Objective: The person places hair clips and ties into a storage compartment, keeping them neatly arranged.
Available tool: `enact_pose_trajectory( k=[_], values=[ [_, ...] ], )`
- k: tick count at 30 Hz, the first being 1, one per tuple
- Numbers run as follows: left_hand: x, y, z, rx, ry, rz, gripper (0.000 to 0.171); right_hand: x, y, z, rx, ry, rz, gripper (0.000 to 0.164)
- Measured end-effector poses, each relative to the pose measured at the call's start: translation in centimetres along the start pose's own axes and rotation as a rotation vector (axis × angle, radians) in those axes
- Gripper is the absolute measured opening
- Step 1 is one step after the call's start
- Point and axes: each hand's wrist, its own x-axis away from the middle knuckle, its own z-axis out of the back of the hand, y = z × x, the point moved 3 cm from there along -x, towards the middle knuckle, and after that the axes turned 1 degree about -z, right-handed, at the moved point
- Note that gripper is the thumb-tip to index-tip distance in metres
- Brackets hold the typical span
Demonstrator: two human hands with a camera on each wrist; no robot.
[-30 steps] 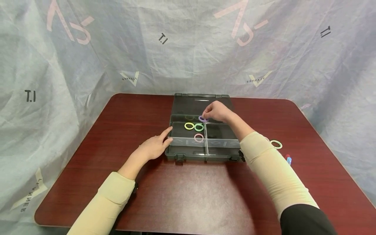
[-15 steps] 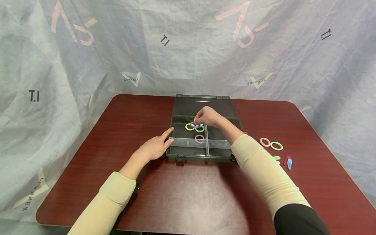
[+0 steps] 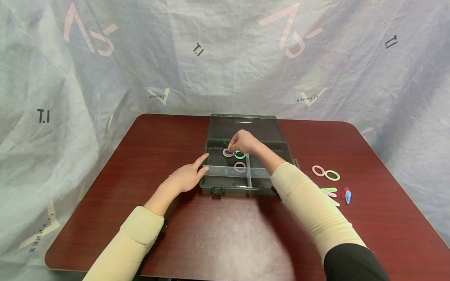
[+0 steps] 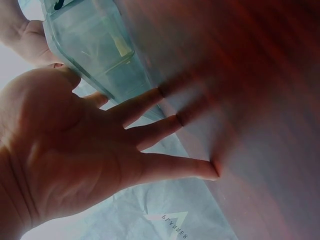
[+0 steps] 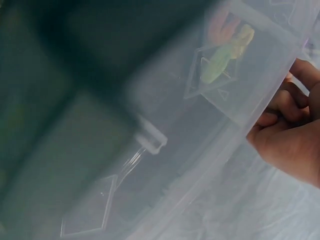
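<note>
Right grip point(image 3: 243, 142) pinches purple ring point(image 3: 230, 156); only left wrist view shows outspread left grip point(image 4: 82, 137) touching table point(image 4: 265, 135).

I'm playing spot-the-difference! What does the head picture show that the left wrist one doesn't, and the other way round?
Only the head view shows the purple ring, red clip and blue clip. Only the left wrist view shows the palm side of the left hand. Both show that hand, the box, table and cloth backdrop.
</note>
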Motion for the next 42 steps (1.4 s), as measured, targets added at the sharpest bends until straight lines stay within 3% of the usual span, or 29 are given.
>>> enact_pose_trajectory(
  k=[7, 16, 33, 37, 42],
  values=[
    [0.1, 0.2, 0.0, 0.011, -0.004, 0.010, 0.063, 0.2, -0.5, -0.6, 0.125, 0.062, -0.009, 0.014],
    [0.2, 0.2, -0.1, 0.013, -0.011, 0.023, 0.063, 0.6, -0.9, -1.7, 0.144, 0.092, -0.072, 0.014],
    [0.2, 0.3, -0.2, 0.009, -0.007, 0.017, 0.063, 0.5, -1.1, -3.0, 0.306, 0.135, -0.120, 0.007],
    [0.2, 0.3, -0.1, 0.006, -0.008, 0.012, 0.063, 0.5, -1.1, -2.9, 0.289, 0.133, -0.114, 0.007],
    [0.3, 0.2, -0.1, 0.011, -0.007, 0.013, 0.062, 0.5, -0.8, -2.7, 0.180, 0.138, -0.071, 0.011]
  ],
)
